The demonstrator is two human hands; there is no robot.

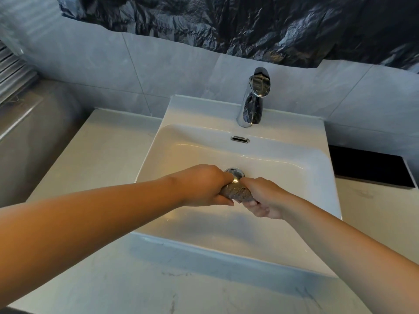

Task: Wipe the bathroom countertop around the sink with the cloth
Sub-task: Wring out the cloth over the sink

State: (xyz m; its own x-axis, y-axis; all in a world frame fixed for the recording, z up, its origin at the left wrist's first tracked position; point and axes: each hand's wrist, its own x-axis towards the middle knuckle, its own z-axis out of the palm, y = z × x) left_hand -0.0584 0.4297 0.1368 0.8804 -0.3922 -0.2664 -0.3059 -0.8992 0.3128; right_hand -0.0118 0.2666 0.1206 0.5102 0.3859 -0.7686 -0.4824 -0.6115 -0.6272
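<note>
A small grey-brown cloth (237,194) is bunched into a tight roll over the middle of the white sink (326,159), just in front of the chrome drain (234,172). My left hand (201,185) grips its left end and my right hand (263,198) grips its right end, both fists closed around it. Most of the cloth is hidden inside my fingers. The pale marble countertop (95,155) surrounds the basin on the left, front and right.
A chrome faucet (252,103) stands at the back of the sink, with an overflow slot (239,139) below it. A black mat (369,167) lies on the counter at the right. Grey tiled wall and crumpled dark plastic sheeting (226,21) rise behind.
</note>
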